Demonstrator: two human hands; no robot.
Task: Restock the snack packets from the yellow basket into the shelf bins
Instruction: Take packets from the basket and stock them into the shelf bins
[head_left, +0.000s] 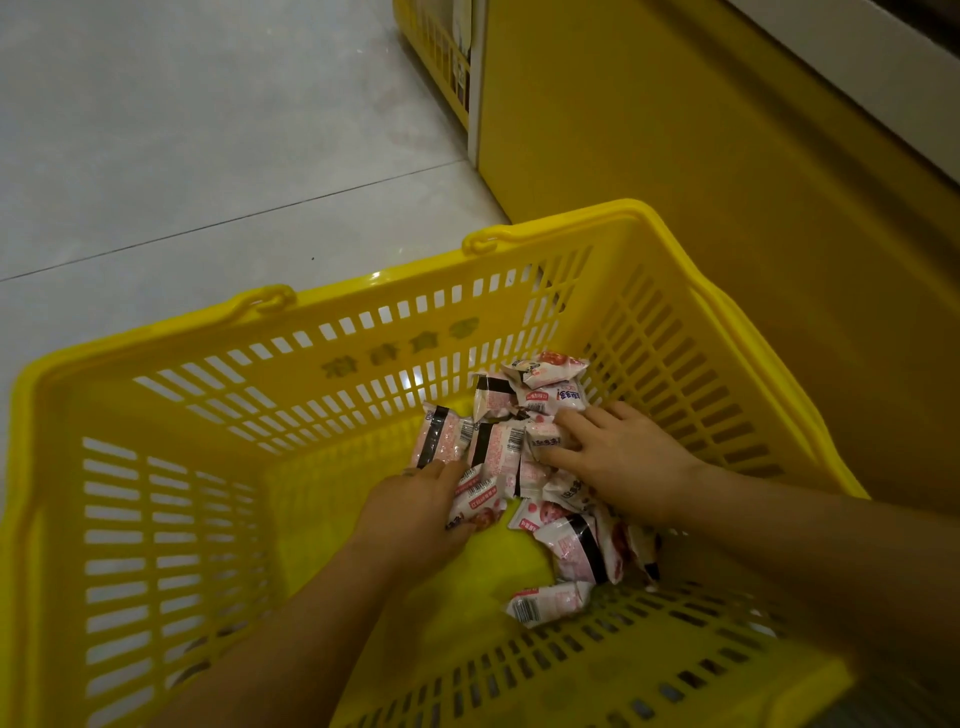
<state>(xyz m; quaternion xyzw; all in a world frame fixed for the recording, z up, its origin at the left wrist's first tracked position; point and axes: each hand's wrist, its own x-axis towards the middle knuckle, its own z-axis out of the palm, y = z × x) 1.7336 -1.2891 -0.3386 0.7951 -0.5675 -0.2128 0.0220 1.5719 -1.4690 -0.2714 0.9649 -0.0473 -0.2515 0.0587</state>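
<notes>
you're down in the yellow basket (291, 364) on the floor (156, 156): left grip (415, 514) curls round the edge of the snack packets (498, 447), right grip (618, 457) spread flat on top, apparently herding the pile for one scoop.

1. The yellow basket (363, 358) runs out of frame: its near rim and left corner are cut off.
2. Inside the yellow basket, the left hand (415, 514) has its fingertips buried among the snack packets (493, 447), so its grip cannot be told.
3. The right hand (623, 457) covers several packets.
4. The packet print is too blurred to read.
5. Beyond the yellow basket, a slatted crate (441, 57) is cut off at the top, its contents unclear.
</notes>
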